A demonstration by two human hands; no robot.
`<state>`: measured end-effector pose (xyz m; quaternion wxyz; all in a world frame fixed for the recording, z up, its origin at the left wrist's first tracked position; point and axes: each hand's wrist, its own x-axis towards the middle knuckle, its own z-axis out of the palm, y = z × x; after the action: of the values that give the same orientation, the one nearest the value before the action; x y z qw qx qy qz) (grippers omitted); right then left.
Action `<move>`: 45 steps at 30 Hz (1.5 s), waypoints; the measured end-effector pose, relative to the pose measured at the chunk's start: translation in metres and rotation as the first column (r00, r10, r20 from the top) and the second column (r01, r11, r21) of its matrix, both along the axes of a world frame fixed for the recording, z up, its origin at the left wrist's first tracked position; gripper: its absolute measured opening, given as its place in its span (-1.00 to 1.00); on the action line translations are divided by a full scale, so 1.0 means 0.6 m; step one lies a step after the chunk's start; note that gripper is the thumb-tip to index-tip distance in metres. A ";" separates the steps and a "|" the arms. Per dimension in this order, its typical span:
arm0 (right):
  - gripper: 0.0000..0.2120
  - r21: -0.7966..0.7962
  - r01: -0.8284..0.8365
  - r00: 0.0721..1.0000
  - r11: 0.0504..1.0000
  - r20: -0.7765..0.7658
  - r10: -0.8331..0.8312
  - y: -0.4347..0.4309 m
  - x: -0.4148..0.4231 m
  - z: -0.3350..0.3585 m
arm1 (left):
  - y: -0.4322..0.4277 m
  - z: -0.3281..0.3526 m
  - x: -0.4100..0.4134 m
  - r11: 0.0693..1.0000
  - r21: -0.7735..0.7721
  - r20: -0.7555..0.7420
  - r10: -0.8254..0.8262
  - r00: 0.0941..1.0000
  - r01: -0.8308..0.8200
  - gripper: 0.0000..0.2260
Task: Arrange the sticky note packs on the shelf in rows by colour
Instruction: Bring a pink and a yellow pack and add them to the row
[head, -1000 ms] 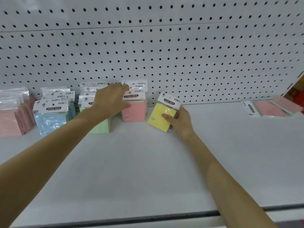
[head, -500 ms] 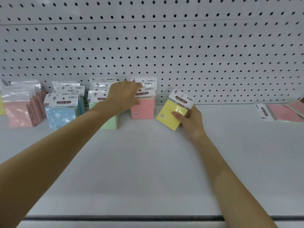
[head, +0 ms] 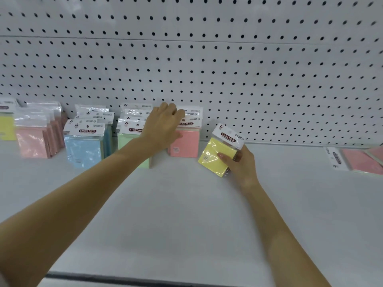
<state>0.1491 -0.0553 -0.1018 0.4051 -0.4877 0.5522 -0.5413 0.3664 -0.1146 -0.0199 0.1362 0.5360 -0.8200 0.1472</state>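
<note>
Head | right hand (head: 241,164) grips yellow pack (head: 217,155) | left hand (head: 163,125) loosely spread on pink pack (head: 186,145)

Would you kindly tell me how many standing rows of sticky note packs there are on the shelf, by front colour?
Yellow: 1, yellow row
Pink: 2, left pink row and right pink row
Blue: 1, blue row
Green: 1, green row
Total: 5
Excluded: yellow pack in right hand

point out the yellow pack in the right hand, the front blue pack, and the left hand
yellow pack (head: 213,154): head view, on its yellow face
front blue pack (head: 83,150): head view, on its blue front
left hand (head: 163,125): head view, back of the hand
</note>
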 end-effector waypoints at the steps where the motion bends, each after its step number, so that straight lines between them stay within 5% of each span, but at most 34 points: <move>1: -0.74 0.002 -0.002 1.000 1.000 0.010 0.002 0.002 0.001 0.001 | 0.002 -0.005 0.005 0.998 -0.057 -0.005 -0.010 1.000 0.009 -0.49; 4: -0.75 0.037 0.006 0.997 0.999 0.074 -0.009 0.006 0.003 0.005 | 0.025 -0.013 0.012 0.973 -0.232 -0.068 -0.013 0.998 -0.003 -0.45; 7: -0.71 0.064 0.001 0.988 0.998 0.153 -0.011 0.015 0.011 0.013 | 0.083 -0.025 0.006 0.994 -0.112 -0.366 -0.060 0.929 0.020 -0.56; 9: -0.67 0.072 -0.043 0.978 0.996 0.208 0.027 0.026 0.022 0.022 | 0.130 -0.045 0.001 0.993 0.070 -0.601 -0.036 0.798 0.097 -0.62; 14: -0.64 -0.001 -0.283 0.937 0.959 0.212 0.277 0.073 0.074 0.041 | 0.207 -0.117 0.013 0.881 0.437 -0.824 0.313 0.472 0.179 -0.69; 18: -0.66 -0.070 -0.437 0.883 0.897 0.156 0.443 0.102 0.127 0.052 | 0.244 -0.131 0.067 0.854 0.438 -0.895 0.385 0.224 0.281 -0.86; 21: -0.68 -0.105 -0.453 0.888 0.885 0.031 0.458 0.104 0.177 0.064 | 0.262 -0.118 0.130 0.875 0.402 -0.907 0.341 0.246 0.269 -0.88; 24: -0.72 -0.179 -0.489 0.866 0.854 -0.218 0.450 0.103 0.243 0.072 | 0.271 -0.118 0.220 0.895 0.406 -0.867 0.313 0.388 0.187 -0.82; 30: -0.86 -0.155 -0.670 0.645 0.726 -0.605 0.466 0.109 0.436 0.102 | 0.289 -0.136 0.421 0.887 0.425 -0.831 0.305 0.465 0.179 -0.71; 36: -0.74 -0.053 -0.719 0.434 0.693 -0.813 0.389 0.097 0.659 0.125 | 0.273 -0.146 0.635 0.904 0.408 -0.861 0.336 0.383 0.125 -0.67; 45: -0.72 -0.111 -0.652 0.306 0.750 -0.944 0.127 0.033 0.857 0.115 | 0.177 -0.138 0.805 0.932 0.360 -0.907 0.335 0.255 0.055 -0.92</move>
<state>0.6632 -0.0354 -0.0326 0.0344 -0.9031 0.3832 -0.1908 0.8491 -0.0086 -0.1028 0.5009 0.6007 -0.5289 -0.3295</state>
